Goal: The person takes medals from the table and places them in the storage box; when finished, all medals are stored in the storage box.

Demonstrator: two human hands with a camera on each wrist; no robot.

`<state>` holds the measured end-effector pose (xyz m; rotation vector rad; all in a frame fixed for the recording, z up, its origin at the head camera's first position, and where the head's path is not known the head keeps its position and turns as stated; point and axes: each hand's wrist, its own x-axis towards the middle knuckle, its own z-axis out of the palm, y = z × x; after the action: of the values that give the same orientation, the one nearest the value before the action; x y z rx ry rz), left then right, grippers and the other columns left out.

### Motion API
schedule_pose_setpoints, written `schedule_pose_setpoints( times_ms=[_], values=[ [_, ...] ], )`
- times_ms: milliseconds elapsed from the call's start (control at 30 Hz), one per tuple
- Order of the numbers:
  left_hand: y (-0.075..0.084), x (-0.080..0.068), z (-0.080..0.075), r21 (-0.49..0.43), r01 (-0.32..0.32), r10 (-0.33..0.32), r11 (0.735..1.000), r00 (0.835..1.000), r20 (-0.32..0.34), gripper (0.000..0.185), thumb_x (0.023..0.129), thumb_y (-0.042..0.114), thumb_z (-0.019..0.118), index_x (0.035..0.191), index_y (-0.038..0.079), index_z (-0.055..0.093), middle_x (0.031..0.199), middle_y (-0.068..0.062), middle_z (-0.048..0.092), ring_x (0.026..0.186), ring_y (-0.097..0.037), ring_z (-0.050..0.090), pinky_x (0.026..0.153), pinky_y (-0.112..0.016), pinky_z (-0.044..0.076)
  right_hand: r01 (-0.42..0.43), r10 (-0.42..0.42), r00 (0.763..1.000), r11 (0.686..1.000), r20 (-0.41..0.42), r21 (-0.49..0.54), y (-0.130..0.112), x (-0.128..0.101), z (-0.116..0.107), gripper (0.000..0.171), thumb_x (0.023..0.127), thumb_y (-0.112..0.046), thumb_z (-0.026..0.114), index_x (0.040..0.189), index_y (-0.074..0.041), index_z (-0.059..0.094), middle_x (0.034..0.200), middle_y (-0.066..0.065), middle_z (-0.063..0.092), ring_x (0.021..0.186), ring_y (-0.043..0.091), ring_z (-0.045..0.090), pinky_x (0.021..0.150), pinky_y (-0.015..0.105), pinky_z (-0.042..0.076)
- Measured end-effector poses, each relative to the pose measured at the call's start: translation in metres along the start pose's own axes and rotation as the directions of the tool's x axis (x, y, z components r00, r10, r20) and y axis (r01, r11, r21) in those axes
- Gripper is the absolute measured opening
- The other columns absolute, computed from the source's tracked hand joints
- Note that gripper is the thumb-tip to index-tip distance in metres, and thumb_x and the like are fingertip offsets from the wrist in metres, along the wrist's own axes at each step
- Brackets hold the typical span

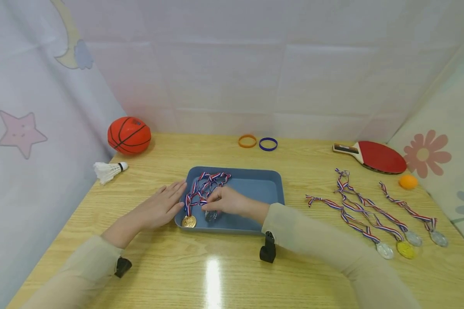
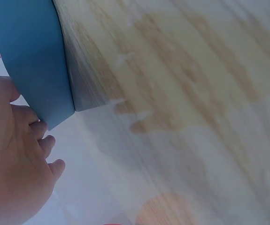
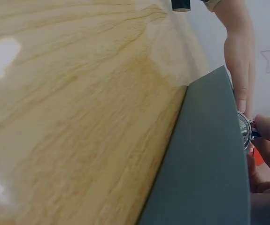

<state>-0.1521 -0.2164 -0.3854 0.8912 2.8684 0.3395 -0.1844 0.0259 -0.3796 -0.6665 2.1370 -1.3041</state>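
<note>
Head view: right hand (image 1: 227, 201) pinches striped ribbon (image 1: 206, 185) in smooth rectangular blue tray (image 1: 255, 189).

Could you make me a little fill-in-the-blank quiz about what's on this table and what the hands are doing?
1. The right hand pinches a medal ribbon inside the blue ____.
2. The left hand rests flat against the tray's ____ side.
3. Outside the tray, ____ medals lie on the table.
4. Near the badminton shuttlecock sits an orange ____.

Missing words: tray; left; four; basketball
</note>
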Motion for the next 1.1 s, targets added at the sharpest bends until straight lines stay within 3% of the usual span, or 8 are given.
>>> schedule_pose_setpoints(
  times_ms=[100,333,767,1100],
  values=[
    [0.000,0.000,0.000,0.007,-0.003,0.003,1.000,1.000,-0.009,0.056,0.101,0.028,0.034,0.144,-0.006,0.020,0.149,-0.020,0.017,0.135,-0.037,0.014,0.106,-0.054,0.013,-0.011,0.011,1.000,0.999,-0.007,-0.037,0.006,0.004,0.003,0.018,0.085,-0.021,0.068,0.078,-0.004,0.073,0.072,-0.004,0.061,0.064,0.010,0.052,0.057,0.029,0.050],
    [-0.001,0.001,-0.001,0.010,-0.001,0.001,1.000,1.000,-0.013,0.056,0.101,0.029,0.033,0.143,-0.006,0.020,0.149,-0.020,0.017,0.135,-0.038,0.015,0.106,-0.054,0.013,-0.025,0.026,1.000,0.983,0.007,-0.182,0.012,0.011,0.011,0.021,0.084,-0.021,0.069,0.068,-0.008,0.066,0.056,0.000,0.055,0.049,0.011,0.051,0.046,0.025,0.048],
    [-0.001,0.000,-0.001,0.006,0.010,-0.010,1.000,1.000,0.004,0.057,0.101,0.031,0.031,0.144,-0.005,0.019,0.149,-0.019,0.016,0.135,-0.037,0.014,0.107,-0.053,0.012,-0.022,0.011,0.999,0.959,-0.039,-0.282,0.012,0.017,0.018,0.015,0.078,-0.017,0.075,0.069,-0.008,0.066,0.055,-0.004,0.053,0.038,0.009,0.045,0.037,0.023,0.043],
    [-0.002,0.000,0.000,0.000,0.005,-0.005,1.000,1.000,0.002,0.058,0.101,0.032,0.030,0.144,-0.004,0.018,0.150,-0.019,0.015,0.136,-0.036,0.013,0.107,-0.052,0.011,-0.016,0.017,1.000,0.970,0.004,-0.244,0.010,0.013,0.010,0.011,0.078,-0.010,0.074,0.086,-0.005,0.069,0.062,-0.001,0.060,0.044,0.012,0.052,0.040,0.026,0.047]
  ],
)
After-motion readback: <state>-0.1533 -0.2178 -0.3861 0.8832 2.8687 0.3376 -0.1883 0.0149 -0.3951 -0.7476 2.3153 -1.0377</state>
